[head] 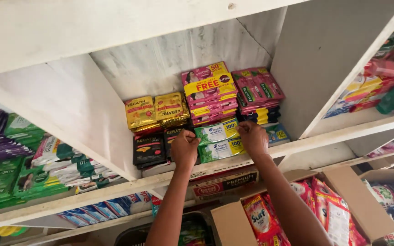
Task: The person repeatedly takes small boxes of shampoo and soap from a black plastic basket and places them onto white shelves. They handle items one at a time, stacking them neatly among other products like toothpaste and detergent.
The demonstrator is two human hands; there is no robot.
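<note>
Both hands are pinching the 2 green sachet strips (pixel 218 140) at the shelf's (pixel 233 165) front edge: left hand (pixel 184 149) apparently gripping one end, right hand (pixel 253 136) the other.

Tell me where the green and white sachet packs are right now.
In the head view the green and white sachet packs sit at the front of the middle shelf compartment, between the left hand and right hand, below the pink sachet stack.

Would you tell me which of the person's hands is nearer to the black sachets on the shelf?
Left. The left hand sits right beside the black sachets, while the right hand is farther right, on the green sachets.
</note>
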